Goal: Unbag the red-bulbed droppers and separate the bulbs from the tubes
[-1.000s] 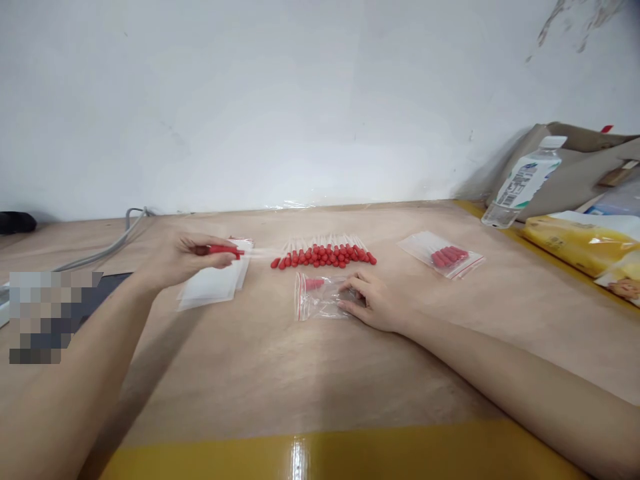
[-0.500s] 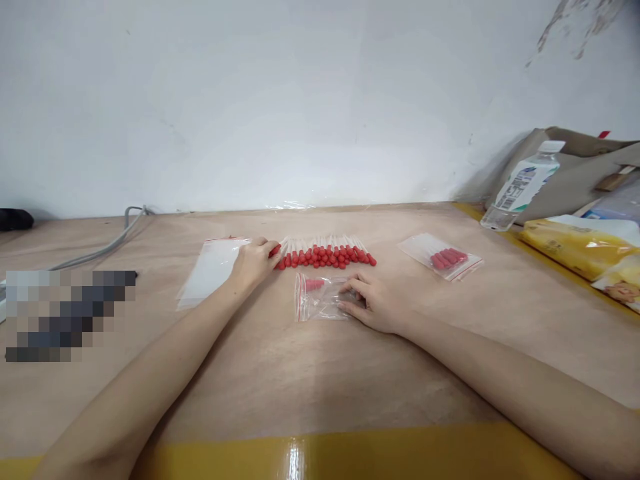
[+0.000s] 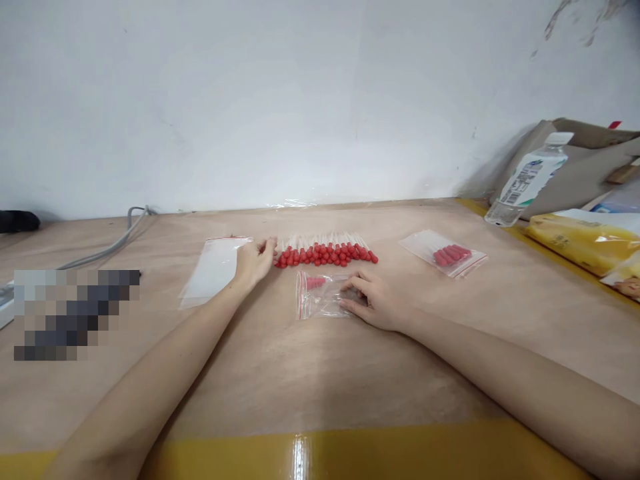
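Note:
A row of red-bulbed droppers (image 3: 325, 253) with clear stems lies on the brown table top (image 3: 300, 373). My left hand (image 3: 255, 261) is at the row's left end with its fingers curled against the leftmost droppers; what they grip, if anything, is hidden. Just in front of the row lies a clear zip bag (image 3: 320, 297) with a red strip and one red dropper inside. My right hand (image 3: 375, 300) holds this bag by its right edge, fingers pinched on the plastic.
A stack of flat clear bags (image 3: 210, 270) lies left of my left hand. A filled bag of red droppers (image 3: 445, 255) sits at the right. A water bottle (image 3: 527, 179), a brown box and yellow packets (image 3: 580, 241) crowd the far right. A grey cable (image 3: 115, 241) runs at the left.
My left hand, which held a red dropper out to the left over the flat bags, has moved right to the row's left end. My right hand has stayed on the zip bag.

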Available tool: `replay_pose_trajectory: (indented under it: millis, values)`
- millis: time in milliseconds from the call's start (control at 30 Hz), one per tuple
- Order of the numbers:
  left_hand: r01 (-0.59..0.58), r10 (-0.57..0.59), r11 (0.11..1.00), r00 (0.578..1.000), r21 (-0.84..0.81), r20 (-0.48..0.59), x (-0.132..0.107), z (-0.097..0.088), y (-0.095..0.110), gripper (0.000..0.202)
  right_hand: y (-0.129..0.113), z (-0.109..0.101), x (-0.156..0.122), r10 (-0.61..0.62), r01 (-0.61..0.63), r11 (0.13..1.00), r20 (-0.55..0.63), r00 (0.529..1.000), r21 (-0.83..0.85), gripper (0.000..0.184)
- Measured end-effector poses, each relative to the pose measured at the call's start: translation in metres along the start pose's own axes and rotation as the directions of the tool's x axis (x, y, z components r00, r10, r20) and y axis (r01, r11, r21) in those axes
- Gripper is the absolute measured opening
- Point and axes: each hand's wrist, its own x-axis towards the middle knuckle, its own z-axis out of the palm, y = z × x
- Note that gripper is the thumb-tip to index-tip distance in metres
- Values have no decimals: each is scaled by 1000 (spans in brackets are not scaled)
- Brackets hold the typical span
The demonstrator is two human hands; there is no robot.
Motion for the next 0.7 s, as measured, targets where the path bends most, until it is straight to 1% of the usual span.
replay_pose_trajectory:
  millis: [33,133,267,367,433,600,667,700]
  values:
    - [5,-4,1000,1000,-20,7,0,1,-3,41,0,0,0,-2,2,1000,0,1000,-1,16]
    - [-52,53,998,998,-22,34,-1,5,-9,35,1,1,0,-3,3,1000,2,1000,0,16]
    - [-157,161,987,980,-40,120,-4,11,-10,41,1,1,0,-5,5,1000,3,1000,-5,16]
    - [-224,225,974,960,-28,167,-6,14,-11,39,0,0,0,-1,1,1000,12,1000,-4,16]
    - [-217,218,976,963,-23,159,-8,14,-11,38,-1,0,0,0,0,1000,15,1000,-4,16]
    - [-171,176,984,980,-53,94,-9,12,-10,40,0,-2,0,-23,23,1000,21,1000,-6,19]
    - [-163,165,986,985,-38,48,-10,10,-8,37,1,-3,0,-56,56,998,3,998,-21,22]
    - [-164,164,986,986,-22,8,-12,9,-7,35,1,-4,0,-82,82,996,-10,997,-37,24]
